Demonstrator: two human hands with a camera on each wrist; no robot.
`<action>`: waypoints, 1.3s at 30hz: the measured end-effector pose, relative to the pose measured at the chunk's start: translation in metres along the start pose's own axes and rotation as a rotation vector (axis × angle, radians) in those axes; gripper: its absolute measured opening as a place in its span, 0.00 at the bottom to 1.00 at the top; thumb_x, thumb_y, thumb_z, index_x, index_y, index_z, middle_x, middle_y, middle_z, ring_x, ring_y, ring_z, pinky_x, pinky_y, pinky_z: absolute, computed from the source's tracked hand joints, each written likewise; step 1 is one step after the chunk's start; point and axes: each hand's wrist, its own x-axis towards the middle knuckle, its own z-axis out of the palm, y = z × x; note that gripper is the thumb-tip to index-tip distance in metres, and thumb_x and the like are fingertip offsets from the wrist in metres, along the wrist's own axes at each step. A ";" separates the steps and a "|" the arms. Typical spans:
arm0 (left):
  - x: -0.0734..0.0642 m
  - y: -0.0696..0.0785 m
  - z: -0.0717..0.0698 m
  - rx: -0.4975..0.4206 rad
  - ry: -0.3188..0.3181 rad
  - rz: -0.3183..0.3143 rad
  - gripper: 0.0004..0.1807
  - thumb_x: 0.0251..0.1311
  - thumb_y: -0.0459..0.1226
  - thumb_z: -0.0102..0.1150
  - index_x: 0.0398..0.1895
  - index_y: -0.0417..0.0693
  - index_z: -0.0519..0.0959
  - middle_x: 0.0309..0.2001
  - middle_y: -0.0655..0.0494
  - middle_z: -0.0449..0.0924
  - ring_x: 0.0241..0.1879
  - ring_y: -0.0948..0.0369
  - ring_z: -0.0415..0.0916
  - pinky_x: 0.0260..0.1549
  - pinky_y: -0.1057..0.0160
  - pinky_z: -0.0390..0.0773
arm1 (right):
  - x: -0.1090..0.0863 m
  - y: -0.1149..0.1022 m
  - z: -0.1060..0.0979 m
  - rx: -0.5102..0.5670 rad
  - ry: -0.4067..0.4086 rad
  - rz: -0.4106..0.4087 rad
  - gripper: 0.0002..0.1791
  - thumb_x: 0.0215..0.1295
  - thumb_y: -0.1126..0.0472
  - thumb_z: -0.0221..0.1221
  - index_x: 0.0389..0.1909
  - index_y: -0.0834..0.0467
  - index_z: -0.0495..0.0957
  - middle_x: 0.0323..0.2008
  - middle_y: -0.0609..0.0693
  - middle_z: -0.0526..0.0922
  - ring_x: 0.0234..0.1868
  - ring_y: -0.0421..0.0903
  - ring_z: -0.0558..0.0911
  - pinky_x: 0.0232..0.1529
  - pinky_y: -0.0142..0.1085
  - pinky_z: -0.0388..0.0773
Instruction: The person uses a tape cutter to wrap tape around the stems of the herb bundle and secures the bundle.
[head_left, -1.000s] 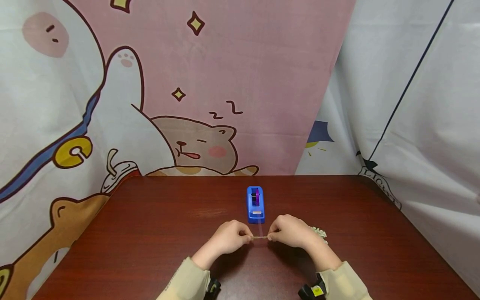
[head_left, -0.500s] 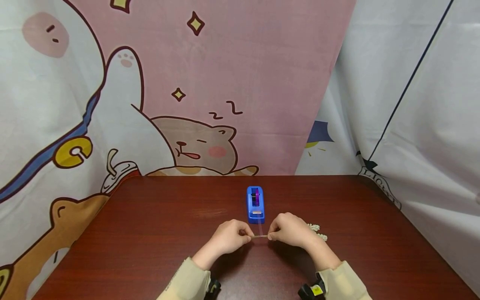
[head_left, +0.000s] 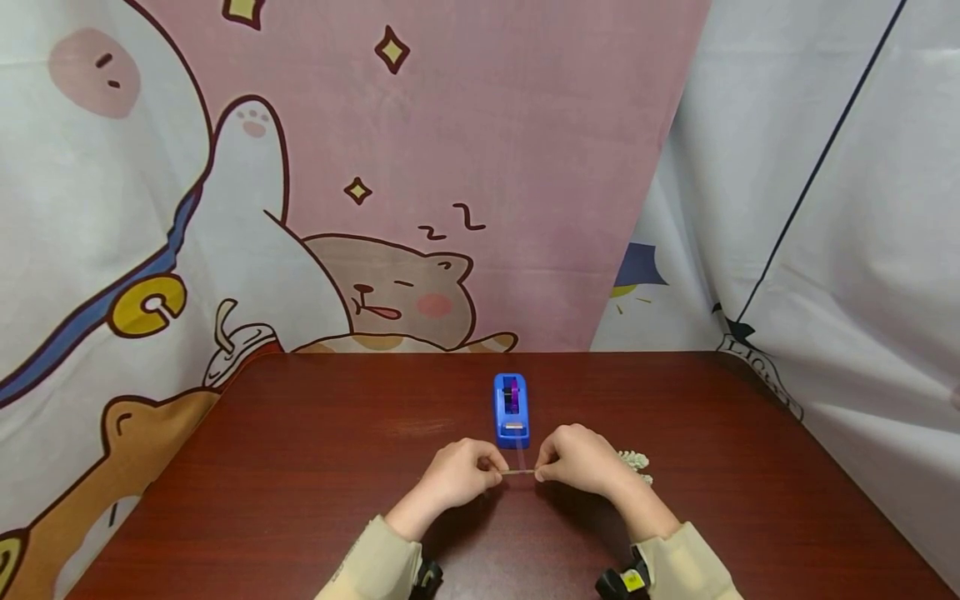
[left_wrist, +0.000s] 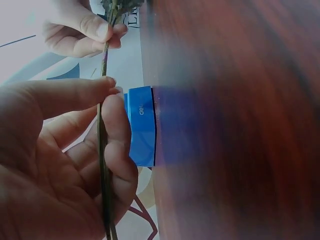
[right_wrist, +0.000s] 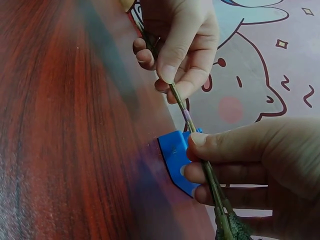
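Both hands hold a thin bundle of green plant stems (head_left: 517, 472) level above the table. My left hand (head_left: 461, 473) pinches it at the left, with the stem ends running back along the palm in the left wrist view. My right hand (head_left: 581, 460) pinches it a short way to the right, thumb against fingertips. Beyond the right hand show pale flower-like heads (head_left: 634, 459); the right wrist view has dark green leafy parts (right_wrist: 235, 230) there. A clear tape strip (head_left: 521, 457) stretches from the blue tape dispenser (head_left: 512, 410) to the stems between both hands.
The dispenser stands just beyond the hands on the dark red-brown table (head_left: 337, 442), its cutting edge facing me. Behind the table hangs a pink and white cartoon cloth (head_left: 540, 167). A white cloth (head_left: 825, 250) hangs at the right.
The pale heads beside the right hand have shifted: one clump showed first, then two parted ones, now slightly turned. Hands and dispenser stay nearly in place.
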 end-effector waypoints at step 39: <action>0.000 -0.004 -0.002 0.083 0.001 0.032 0.08 0.57 0.29 0.61 0.28 0.49 0.88 0.21 0.65 0.80 0.23 0.70 0.70 0.27 0.67 0.70 | 0.003 -0.002 0.010 -0.065 0.082 0.018 0.12 0.48 0.58 0.72 0.16 0.43 0.78 0.17 0.33 0.73 0.22 0.36 0.70 0.23 0.37 0.68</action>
